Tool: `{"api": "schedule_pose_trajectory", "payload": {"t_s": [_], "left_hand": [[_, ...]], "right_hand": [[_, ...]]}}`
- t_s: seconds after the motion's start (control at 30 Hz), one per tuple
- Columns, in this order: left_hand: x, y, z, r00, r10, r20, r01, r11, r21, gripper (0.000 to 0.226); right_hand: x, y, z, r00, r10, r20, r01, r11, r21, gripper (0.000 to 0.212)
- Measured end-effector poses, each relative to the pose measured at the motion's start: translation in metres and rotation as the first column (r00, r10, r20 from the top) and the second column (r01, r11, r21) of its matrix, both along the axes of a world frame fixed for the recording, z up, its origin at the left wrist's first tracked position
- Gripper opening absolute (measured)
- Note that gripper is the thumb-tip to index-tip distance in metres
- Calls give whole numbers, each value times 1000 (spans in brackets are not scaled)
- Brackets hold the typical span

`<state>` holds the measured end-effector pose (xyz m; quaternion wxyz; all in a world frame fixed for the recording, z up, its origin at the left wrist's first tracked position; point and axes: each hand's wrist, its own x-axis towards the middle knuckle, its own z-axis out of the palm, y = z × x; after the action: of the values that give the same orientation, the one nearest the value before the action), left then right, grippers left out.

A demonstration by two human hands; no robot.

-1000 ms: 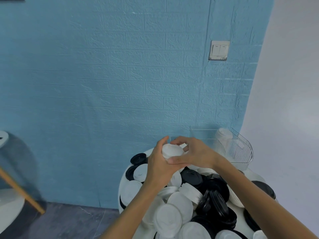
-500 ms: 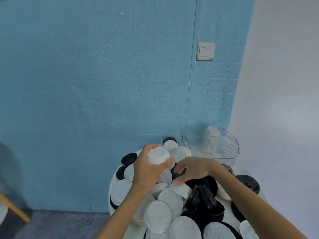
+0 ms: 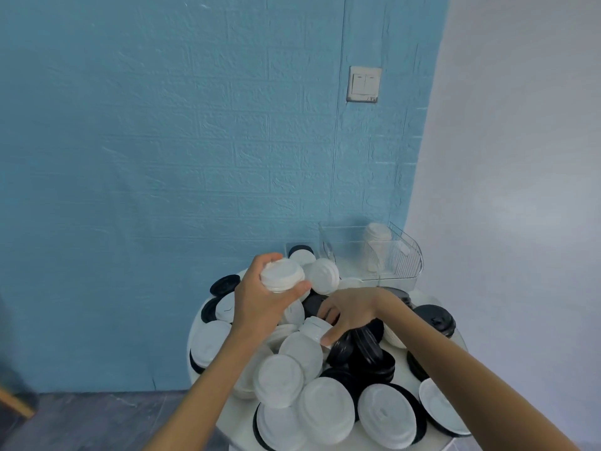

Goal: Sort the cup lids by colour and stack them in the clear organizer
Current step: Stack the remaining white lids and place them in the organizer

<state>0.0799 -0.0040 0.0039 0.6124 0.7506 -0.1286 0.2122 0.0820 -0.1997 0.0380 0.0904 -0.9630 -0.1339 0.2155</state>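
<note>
Our left hand (image 3: 263, 304) has its grip wrapped round a short white stack (image 3: 282, 275) held above the pile, while the right hand (image 3: 349, 312) is pinching another white lid (image 3: 316, 327) down in the heap on the counter (image 3: 398, 354), with the organizer (image 3: 374, 252) at the back already holding a white column. We reckon the risk is that tugging this lid out of a loose, overlapping heap sends neighbours sliding off the round edge, or a black lid (image 3: 367, 348) rides along and ends up in the white stack. No brand, label or writing we can read anywhere.
</note>
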Motion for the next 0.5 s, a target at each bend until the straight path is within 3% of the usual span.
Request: {"api": "schedule_pose_trajectory", "payload": {"t_s": [0.17,0.5], "left_hand": [[-4,-4,0,1000,3,6,-3,1000,-1,63],[-6,-7,-8,1000,13,19,-13,1000,-5,63]], "right_hand": [[-4,-4,-7,987,-83,141,72,994,82,36],[-11,-5,-20,899,-253,357,172,955,242,22]]}}
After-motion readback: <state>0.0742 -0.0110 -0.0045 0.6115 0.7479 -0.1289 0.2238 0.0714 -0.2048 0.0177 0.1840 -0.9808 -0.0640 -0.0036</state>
